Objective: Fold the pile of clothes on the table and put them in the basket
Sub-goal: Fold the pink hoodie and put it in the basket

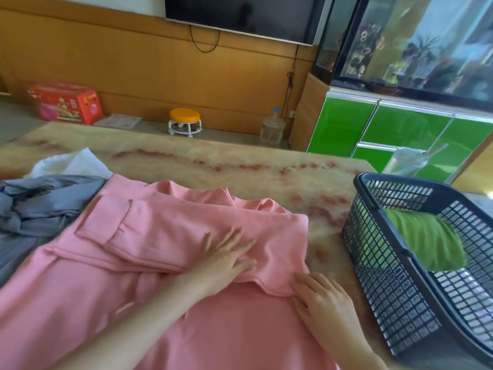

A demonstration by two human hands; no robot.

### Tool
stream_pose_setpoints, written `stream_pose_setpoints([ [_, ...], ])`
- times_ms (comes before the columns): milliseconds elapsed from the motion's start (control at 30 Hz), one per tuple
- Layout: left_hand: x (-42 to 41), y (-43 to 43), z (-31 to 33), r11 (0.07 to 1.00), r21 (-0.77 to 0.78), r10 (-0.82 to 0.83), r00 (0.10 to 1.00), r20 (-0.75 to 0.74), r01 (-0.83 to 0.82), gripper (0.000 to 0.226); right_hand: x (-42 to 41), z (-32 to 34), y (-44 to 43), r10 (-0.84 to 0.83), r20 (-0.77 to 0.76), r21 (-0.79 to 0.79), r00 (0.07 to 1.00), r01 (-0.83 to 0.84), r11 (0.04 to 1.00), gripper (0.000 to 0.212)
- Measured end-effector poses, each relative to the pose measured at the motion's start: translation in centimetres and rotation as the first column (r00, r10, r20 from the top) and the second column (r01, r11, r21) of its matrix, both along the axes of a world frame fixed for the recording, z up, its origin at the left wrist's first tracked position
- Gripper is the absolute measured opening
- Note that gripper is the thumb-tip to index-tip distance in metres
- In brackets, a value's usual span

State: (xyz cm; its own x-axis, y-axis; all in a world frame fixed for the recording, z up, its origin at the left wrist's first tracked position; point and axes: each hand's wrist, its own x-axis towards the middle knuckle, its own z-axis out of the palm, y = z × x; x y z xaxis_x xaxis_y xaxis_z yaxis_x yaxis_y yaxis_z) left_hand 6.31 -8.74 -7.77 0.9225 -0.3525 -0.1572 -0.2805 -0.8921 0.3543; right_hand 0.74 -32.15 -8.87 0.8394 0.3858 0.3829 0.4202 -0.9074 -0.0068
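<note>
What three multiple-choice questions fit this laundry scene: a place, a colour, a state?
1. Where does the basket stand, relative to the pink garment? A) to its left B) to its right C) on it
2. What colour is the cloth in the basket? A) white B) green C) red
3. How is the left hand? A) flat on the pink garment B) gripping the basket C) raised

1 B: it sits on the table past the garment's right edge. 2 B: green shows inside the basket. 3 A: it lies straight, pressing the fabric.
</note>
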Motion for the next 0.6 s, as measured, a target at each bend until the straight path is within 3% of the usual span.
stream_pose_setpoints([
  [100,-0.1,-0.3,0.0,0.999,0.04,0.005,1.0,0.012,-0.006,0.095,-0.6,0.7,-1.6,-0.106,0.086,0.046,0.991,0.103,0.994,0.028],
  [167,0.0,-0.8,-0.2,0.998,0.064,0.0,1.0,0.024,-0.002,0.1,-1.2,0.9,-2.3,-0.184,0.13,0.08,0.974,0.175,0.981,0.029],
  [300,0.4,-1.5,-1.0,0.987,0.154,-0.045,0.998,0.038,0.038,0.11,-1.6,-0.3,-2.2,-0.244,0.023,0.015,0.969,0.244,0.97,0.012],
  [333,0.5,-1.6,-0.9,0.986,0.164,-0.045,0.999,0.029,0.04,0.107,-1.6,-0.5,-2.2,-0.251,0.004,0.031,0.968,0.25,0.968,0.016],
  [367,0.5,-1.7,-0.8,0.987,0.16,-0.038,0.999,0.018,0.035,0.103,-1.5,-0.3,-2.2,-0.249,-0.018,0.051,0.968,0.25,0.967,0.034],
  [433,0.5,-1.7,-0.2,0.99,0.141,-0.032,0.999,0.011,0.03,0.096,-1.0,0.2,-2.3,-0.192,-0.038,0.028,0.981,0.193,0.981,0.075],
  [467,0.5,-1.8,-0.1,0.989,0.144,-0.039,0.999,0.014,0.037,0.095,-0.8,0.1,-2.1,-0.109,-0.011,0.011,0.994,0.109,0.994,0.076],
  [533,0.3,-1.8,-0.5,0.984,0.173,-0.057,0.998,0.026,0.052,0.092,-0.3,-0.7,-1.6,0.049,0.026,-0.023,0.998,-0.049,0.999,0.057],
  [600,0.1,-1.9,-1.0,0.977,0.203,-0.072,0.996,0.051,0.06,0.089,-0.3,-1.5,-1.3,0.028,0.007,-0.009,1.0,-0.028,1.0,0.048],
])
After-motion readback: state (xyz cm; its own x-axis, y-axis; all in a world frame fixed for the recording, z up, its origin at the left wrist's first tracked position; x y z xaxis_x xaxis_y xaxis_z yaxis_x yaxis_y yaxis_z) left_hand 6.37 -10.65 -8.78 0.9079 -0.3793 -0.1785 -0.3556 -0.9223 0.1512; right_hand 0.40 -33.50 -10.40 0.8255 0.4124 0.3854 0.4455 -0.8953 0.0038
